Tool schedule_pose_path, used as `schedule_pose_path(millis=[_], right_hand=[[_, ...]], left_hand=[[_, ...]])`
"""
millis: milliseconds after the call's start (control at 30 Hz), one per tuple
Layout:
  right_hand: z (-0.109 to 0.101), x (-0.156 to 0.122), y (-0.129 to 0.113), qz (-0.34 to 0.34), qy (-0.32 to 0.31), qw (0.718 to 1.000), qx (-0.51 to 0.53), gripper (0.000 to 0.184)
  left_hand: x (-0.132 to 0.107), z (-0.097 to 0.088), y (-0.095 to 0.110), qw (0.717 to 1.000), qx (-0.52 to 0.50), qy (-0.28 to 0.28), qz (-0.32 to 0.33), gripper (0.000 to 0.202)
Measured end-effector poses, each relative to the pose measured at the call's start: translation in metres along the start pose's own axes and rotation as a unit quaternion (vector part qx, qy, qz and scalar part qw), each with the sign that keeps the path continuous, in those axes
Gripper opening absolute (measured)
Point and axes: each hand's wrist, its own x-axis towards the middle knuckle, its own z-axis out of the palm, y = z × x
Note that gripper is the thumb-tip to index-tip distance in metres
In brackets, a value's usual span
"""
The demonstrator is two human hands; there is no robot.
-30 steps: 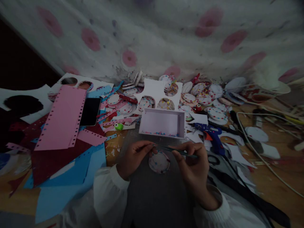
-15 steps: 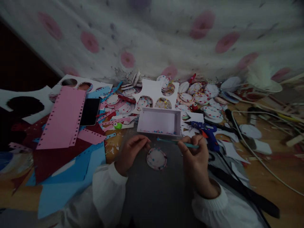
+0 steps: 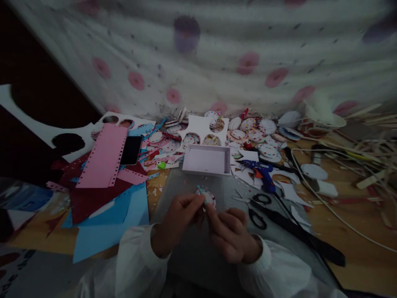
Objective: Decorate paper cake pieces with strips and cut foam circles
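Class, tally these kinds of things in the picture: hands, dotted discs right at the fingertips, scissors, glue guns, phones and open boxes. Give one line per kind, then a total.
Hands: 2 (left hand, right hand)
Dotted disc at the fingertips: 1
Scissors: 1 pair
Blue glue gun: 1
Black phone: 1
Open white box: 1
Total: 7

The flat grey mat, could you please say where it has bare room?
The grey mat is barest between light-blue paper sheets and the left hand, and between the white rectangular box and black-handled scissors. Crowded: behind the box, white paper discs; right of it, a blue glue gun.
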Motion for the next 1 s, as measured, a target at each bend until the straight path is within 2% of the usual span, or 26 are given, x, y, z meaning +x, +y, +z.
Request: schedule_pose_path(millis=[167,300,333,400,467,533,567,633,700,767,833,900,1000], right_hand=[[0.002,-0.007,-0.020,0.042,0.026,0.998,-0.035,0.027],[-0.012,-0.018,-0.015,0.060,-0.056,0.997,-0.006,0.035],[-0.018,-0.021,-0.008,0.077,-0.054,0.995,-0.016,0.036],[-0.035,-0.027,0.016,0.140,0.008,0.986,-0.087,0.032],[-0.051,-0.033,0.047,0.240,0.061,0.951,-0.183,0.021],[-0.062,-0.036,0.073,0.302,0.051,0.917,-0.256,0.014],[-0.064,-0.036,0.081,0.309,0.054,0.912,-0.265,0.011],[-0.057,-0.033,0.081,0.290,0.056,0.930,-0.219,0.009],[-0.038,-0.024,0.063,0.238,0.039,0.964,-0.111,0.018],[-0.012,-0.013,0.036,0.176,-0.062,0.982,0.001,0.039],[0.013,-0.001,0.015,0.137,-0.154,0.977,0.050,0.049],[0.032,0.006,0.006,0.122,-0.186,0.974,0.048,0.044],[0.045,0.006,0.013,0.107,-0.182,0.977,0.025,0.026]], left_hand=[[0.000,0.005,-0.006,1.000,0.011,-0.002,0.005,0.040],[0.005,-0.003,-0.014,0.996,0.055,0.053,0.048,0.040],[0.006,-0.008,-0.015,0.994,0.070,0.063,0.055,0.040],[0.006,-0.020,-0.013,0.990,0.095,0.078,0.062,0.040],[0.004,-0.034,-0.008,0.988,0.101,0.093,0.075,0.038],[0.000,-0.047,-0.004,0.985,0.096,0.108,0.092,0.035],[-0.001,-0.052,-0.003,0.984,0.093,0.115,0.099,0.035],[-0.003,-0.057,-0.002,0.983,0.083,0.124,0.106,0.034],[-0.002,-0.057,-0.005,0.985,0.070,0.123,0.102,0.035],[0.001,-0.053,-0.008,0.987,0.056,0.119,0.095,0.034],[0.002,-0.049,-0.007,0.987,0.046,0.118,0.097,0.034],[0.000,-0.048,-0.001,0.986,0.039,0.118,0.107,0.034],[-0.016,-0.059,0.020,0.981,0.034,0.147,0.123,0.034]])
